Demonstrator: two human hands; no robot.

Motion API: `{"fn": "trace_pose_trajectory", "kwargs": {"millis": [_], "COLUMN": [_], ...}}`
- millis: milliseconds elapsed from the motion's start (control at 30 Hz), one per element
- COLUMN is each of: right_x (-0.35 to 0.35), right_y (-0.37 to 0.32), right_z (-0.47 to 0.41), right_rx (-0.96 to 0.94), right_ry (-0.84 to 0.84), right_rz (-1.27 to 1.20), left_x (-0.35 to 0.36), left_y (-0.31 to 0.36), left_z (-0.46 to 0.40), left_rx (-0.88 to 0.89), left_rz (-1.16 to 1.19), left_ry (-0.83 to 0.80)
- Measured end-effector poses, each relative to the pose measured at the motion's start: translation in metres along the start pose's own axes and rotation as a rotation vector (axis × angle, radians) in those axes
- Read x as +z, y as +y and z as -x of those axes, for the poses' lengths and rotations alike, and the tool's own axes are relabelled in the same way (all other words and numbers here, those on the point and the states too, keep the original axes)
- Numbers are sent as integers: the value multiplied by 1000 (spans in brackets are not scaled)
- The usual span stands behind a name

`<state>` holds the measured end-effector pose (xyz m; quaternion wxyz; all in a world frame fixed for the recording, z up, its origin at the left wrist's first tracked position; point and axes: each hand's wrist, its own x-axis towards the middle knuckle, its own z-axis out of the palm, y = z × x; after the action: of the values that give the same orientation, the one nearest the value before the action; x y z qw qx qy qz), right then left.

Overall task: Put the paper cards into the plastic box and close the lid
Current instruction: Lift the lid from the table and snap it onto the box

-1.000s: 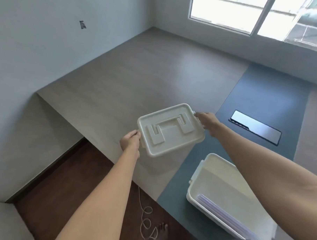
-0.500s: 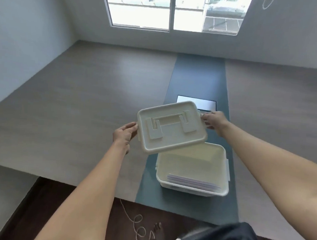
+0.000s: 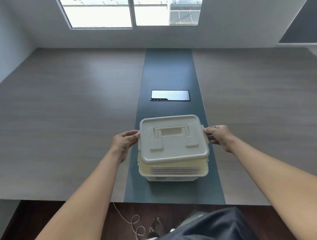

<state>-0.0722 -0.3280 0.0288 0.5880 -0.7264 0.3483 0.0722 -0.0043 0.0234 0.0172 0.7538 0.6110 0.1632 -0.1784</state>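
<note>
A cream plastic box (image 3: 173,175) stands on the dark strip of the table, near the front edge. Through its near wall the stacked paper cards (image 3: 175,170) show as pale bands. The cream lid (image 3: 173,138), with a folded handle on top, sits over the box's opening, its near edge slightly raised above the rim. My left hand (image 3: 125,141) grips the lid's left edge. My right hand (image 3: 219,136) grips its right edge at the side latch.
The wide grey wood table (image 3: 63,124) has a dark blue-grey centre strip (image 3: 170,69) with a black cable hatch (image 3: 170,95) behind the box. A white cord (image 3: 133,225) and a bare foot (image 3: 157,227) lie on the dark floor below. Windows fill the far wall.
The lid has come down from mid-air onto the box, both hands still holding its sides. The view swung from the left of the table to face the box squarely.
</note>
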Motion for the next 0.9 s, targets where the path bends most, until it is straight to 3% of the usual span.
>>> {"fn": "trace_pose_trajectory", "kwargs": {"millis": [333, 900], "right_x": [-4, -3], "right_y": [46, 65], "right_z": [20, 33], "right_rx": [26, 24], "right_ry": [-29, -92], "right_rz": [-61, -157], "left_x": [-3, -10], "left_y": [-25, -33], "left_z": [15, 17], "left_rx": [21, -8], "left_rz": [-58, -160], "left_ry": [43, 50]}}
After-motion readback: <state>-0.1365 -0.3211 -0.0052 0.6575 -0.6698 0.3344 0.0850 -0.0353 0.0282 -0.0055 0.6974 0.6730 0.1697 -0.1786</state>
